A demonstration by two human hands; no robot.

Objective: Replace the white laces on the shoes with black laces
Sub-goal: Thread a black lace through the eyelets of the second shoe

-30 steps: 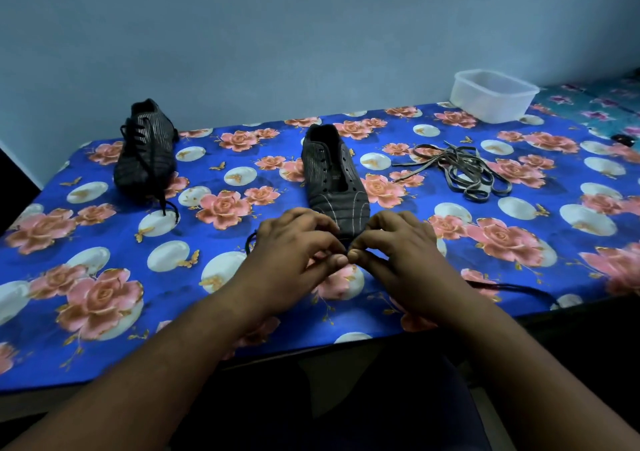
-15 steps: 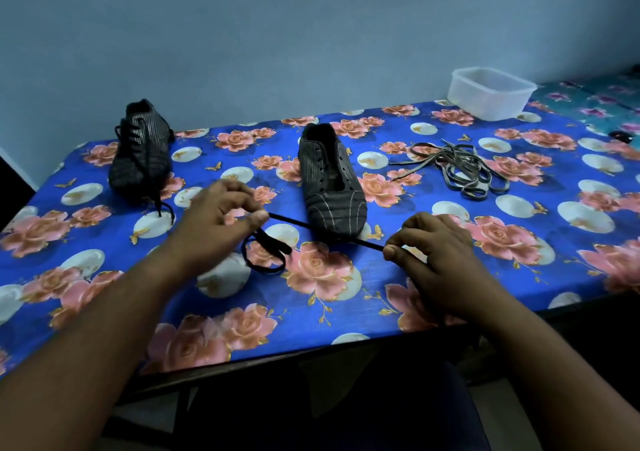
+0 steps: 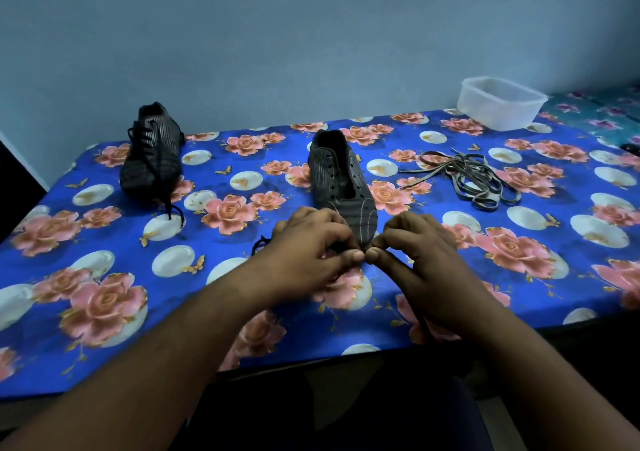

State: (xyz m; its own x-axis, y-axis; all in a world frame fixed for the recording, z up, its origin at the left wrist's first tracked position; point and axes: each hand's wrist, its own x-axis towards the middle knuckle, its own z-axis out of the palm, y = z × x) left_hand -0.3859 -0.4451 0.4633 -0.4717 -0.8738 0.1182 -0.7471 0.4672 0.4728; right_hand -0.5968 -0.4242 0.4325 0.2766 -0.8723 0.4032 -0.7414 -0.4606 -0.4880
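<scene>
The unlaced shoe point(image 3: 341, 184) lies mid-bench point(image 3: 52, 312), long axis running front to back, toe toward the person and heel toward the wall. Just before its toe the left hand point(image 3: 308, 253) and right hand point(image 3: 420, 260) meet thumb to thumb, each pinching the black lace point(image 3: 260, 242). The laced shoe point(image 3: 152, 154) stands far left, toe likewise forward. The removed laces point(image 3: 467, 178) lie tangled to the right; the clear tub point(image 3: 500, 107) behind them shows nothing inside
</scene>
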